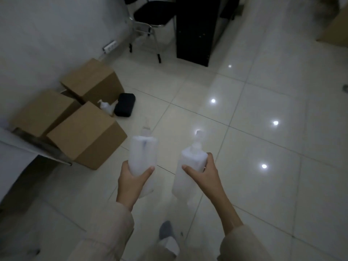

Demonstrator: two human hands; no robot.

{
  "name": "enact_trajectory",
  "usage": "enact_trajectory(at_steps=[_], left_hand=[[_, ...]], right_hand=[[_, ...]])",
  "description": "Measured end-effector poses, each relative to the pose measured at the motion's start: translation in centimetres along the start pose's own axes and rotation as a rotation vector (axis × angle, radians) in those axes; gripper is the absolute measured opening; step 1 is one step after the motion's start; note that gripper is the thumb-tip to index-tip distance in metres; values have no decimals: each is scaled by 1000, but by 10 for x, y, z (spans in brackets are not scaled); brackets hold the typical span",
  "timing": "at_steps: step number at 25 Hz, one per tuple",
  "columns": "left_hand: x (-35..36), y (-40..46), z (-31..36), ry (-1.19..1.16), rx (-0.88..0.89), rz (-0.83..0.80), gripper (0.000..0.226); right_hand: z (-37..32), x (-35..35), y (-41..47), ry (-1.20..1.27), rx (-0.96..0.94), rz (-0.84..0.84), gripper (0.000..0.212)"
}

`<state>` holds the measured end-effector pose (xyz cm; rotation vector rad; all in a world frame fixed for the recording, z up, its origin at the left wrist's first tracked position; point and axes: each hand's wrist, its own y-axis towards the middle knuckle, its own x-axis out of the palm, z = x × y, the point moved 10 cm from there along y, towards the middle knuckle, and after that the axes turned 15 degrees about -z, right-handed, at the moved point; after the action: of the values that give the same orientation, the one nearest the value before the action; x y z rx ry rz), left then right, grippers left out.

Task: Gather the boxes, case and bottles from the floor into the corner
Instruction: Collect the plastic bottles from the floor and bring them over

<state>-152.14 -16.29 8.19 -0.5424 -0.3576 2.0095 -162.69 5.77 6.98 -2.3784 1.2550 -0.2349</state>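
My left hand [130,182] grips a translucent white pump bottle [143,153], held above the floor. In my right hand [205,173] is a second white pump bottle [192,161], also held in the air. Three brown cardboard boxes sit against the left wall: a near one [86,134], one further left [45,110] and a far one [92,80]. Between the boxes stands a small white pump bottle [104,107]. A black case [124,107] lies on the tiles just right of it.
A black chair with metal legs [150,17] and a black cabinet [195,29] stand at the back. Another cardboard box [337,27] shows at the far right edge. A white surface's edge [22,147] juts in at the left. Glossy tiled floor [244,129] spreads to the right.
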Motion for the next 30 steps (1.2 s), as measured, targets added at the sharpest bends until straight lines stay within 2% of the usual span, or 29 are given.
enact_trajectory(at_steps=[3,7,10,13,19,23,26,30], left_hand=[[-50,24,3,-65,-37,57,50],[-96,64,16,-151,-69,155,73],[-119,104,33,-232,-43,227,81],[-134,155,55,-293,-14,287,77],[-157,249,108,-426,-30,439,71],[-184,308,133,-442,-36,520,77],[-206,359,145,-488,-24,529,87],[-243,426,172,-523,-4,522,89]], right_hand=[[-40,39,47,-53,-24,-70,51],[-99,71,120,-105,-90,-151,56],[-148,85,180,-106,-172,-214,63],[-195,94,244,-128,-231,-292,71],[-270,122,364,-352,-230,-452,77],[-308,151,432,-429,-228,-566,69],[-337,173,488,-442,-241,-609,62],[-383,205,560,-425,-228,-634,55]])
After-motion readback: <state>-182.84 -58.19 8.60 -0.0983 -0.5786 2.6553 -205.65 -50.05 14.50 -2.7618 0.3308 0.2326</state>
